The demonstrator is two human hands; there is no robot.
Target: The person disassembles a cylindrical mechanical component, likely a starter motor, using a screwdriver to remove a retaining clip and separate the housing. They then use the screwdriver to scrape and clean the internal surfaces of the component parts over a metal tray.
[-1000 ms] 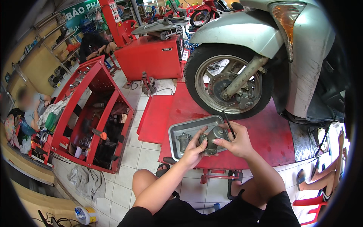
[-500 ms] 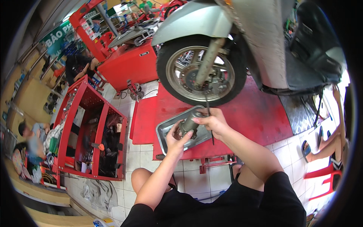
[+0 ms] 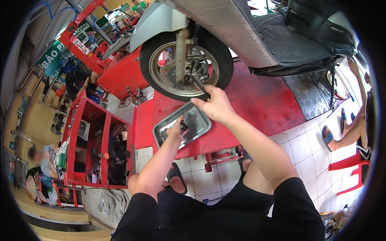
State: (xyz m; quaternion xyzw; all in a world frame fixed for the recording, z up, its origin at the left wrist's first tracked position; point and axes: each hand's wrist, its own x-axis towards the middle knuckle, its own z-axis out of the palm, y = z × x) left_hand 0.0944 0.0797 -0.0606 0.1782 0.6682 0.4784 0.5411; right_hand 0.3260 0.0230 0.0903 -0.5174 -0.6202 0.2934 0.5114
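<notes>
My left hand [image 3: 175,130] is closed around a grey cylindrical metal part [image 3: 185,120], held low over a shallow metal tray [image 3: 202,123]. Fingers and shadow hide much of the part. Farther forward, my right hand [image 3: 216,105] grips a slim dark rod-like tool [image 3: 200,85]; its exact kind cannot be made out. The tool's far end points up and left, toward the brake side of the scooter's front wheel [image 3: 225,66]. Whether it touches anything there is unclear.
The tray rests on a red lift platform [image 3: 257,104] under the silver scooter [image 3: 237,32]. A red tool cart [image 3: 105,140] stands left. Other people sit at the left and right; a red plastic stool [image 3: 350,162] is at the right. A grey cloth [image 3: 112,203] lies on the tiles.
My right hand has moved away from the metal part and forward, swinging the tool toward the wheel. My left hand has lowered the part toward the tray. The view has shifted right.
</notes>
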